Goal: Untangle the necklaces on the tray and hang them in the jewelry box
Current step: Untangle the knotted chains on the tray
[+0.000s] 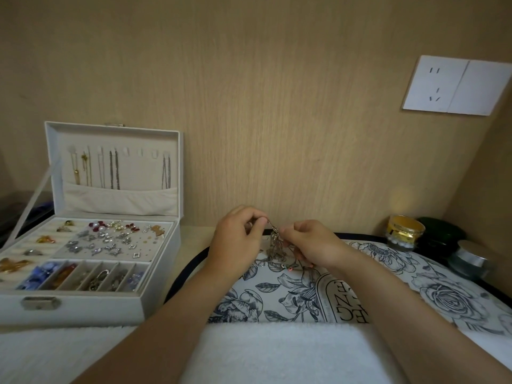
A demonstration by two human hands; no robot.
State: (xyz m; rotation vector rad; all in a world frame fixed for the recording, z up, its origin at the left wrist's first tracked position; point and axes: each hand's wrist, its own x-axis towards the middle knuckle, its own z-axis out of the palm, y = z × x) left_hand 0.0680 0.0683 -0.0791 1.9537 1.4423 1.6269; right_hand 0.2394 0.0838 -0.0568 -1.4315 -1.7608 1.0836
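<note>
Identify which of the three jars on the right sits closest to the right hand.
The gold jar, leftmost of the three; the dark green jar and silver-lidded jar sit farther right of the right hand.

The jewelry box [83,273] sits at the left of the frame, lid up, chains [113,170] hanging inside it. The tray [443,295] lies to its right. Both hands meet at mid-frame over the tray's far edge. Jars [406,231] stand at the far right, a wall socket [454,85] above them.

hands [237,239] [311,243]: 2 | jewelry box [83,310]: 1 | tray [448,297]: 1 | jars [406,231] [440,236] [468,261]: 3 | wall socket [454,85]: 1
</note>
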